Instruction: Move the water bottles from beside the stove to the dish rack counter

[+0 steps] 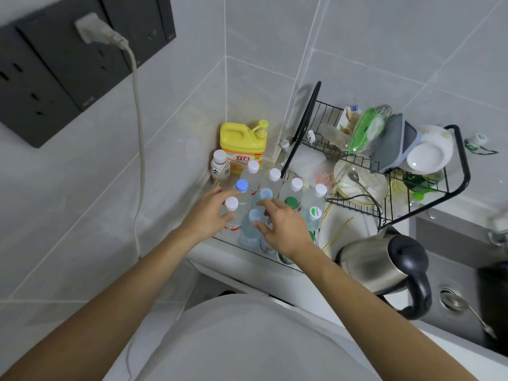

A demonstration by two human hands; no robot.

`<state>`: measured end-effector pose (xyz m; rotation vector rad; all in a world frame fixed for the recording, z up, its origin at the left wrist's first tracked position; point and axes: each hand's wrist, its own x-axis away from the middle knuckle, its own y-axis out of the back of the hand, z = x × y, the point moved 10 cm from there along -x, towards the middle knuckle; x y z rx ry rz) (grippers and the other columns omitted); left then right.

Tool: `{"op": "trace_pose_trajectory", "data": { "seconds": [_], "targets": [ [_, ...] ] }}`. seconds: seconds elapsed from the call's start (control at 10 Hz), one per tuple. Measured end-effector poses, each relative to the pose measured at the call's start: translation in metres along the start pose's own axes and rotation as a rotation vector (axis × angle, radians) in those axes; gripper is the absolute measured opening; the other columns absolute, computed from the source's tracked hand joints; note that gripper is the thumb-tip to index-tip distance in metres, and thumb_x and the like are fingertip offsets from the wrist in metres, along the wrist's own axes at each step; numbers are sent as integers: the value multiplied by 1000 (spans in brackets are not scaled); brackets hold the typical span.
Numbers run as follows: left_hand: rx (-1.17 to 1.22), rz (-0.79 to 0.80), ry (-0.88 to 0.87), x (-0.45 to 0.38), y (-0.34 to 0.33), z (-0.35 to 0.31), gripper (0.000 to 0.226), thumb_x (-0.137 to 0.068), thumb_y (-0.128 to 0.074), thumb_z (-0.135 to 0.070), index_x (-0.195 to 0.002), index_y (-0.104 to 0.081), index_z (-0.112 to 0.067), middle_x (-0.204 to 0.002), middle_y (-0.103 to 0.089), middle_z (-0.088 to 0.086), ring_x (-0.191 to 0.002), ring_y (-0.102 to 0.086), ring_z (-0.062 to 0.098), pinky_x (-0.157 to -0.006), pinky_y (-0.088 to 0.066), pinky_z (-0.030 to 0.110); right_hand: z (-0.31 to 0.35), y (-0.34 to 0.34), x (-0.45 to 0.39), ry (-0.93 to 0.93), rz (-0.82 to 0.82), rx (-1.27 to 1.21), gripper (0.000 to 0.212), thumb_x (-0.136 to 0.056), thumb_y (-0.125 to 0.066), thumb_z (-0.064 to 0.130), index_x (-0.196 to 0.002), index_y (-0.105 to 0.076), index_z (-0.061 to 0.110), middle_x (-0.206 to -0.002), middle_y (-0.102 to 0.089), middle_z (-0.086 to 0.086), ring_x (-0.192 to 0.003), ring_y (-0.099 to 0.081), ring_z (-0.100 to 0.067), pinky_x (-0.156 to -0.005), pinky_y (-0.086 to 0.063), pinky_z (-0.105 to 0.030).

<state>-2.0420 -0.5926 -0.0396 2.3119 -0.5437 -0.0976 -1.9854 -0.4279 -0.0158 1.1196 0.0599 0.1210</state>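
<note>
Where the tiled walls meet at centre frame, a yellow detergent jug (242, 145) stands in the corner behind a tight cluster of clear water bottles (295, 191) on the white surface (247, 259). Right of them, a black wire dish rack (428, 188) crowded with plates and a bowl hems the bottles in, and a steel kettle (382, 266) with a black handle sits at lower right beside the sink (450, 301). A grey cord (140, 149) hangs from a dark socket panel (55, 75) at upper left. Most bottle caps are white, some blue, one green. Both hands hover over the near bottles: the left hand (207, 213) has loosely spread fingers beside a white-capped bottle (231, 207), and the right hand (283, 226) has fingers parted over a pale-blue-capped bottle (254, 215). Neither hand is holding anything.
</note>
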Motion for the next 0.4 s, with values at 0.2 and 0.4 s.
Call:
{"op": "trace_pose_trajectory", "data": {
  "seconds": [0.2,0.4],
  "targets": [
    [-101,-131,-13,21,16,-27,58,-95,-71,-27,-150,-53,-31,-141,-57,0,-134,-55,28,-102,-53,49,-25,63,35,-90,-207,-170,28,-98,-68,28,-125,-64,20,-110,-67,1,-102,-65,-17,-82,-57,-43],
    [-281,-280,-126,48,31,-77,64,-93,-69,-41,-153,-51,-31,-144,-53,-4,-127,-53,27,-95,-55,44,-44,92,70,-90,-260,-77,46,-96,-68,38,-136,-60,19,-130,-61,-2,-120,-54,-26,-94,-52,-43]
  ]
}}
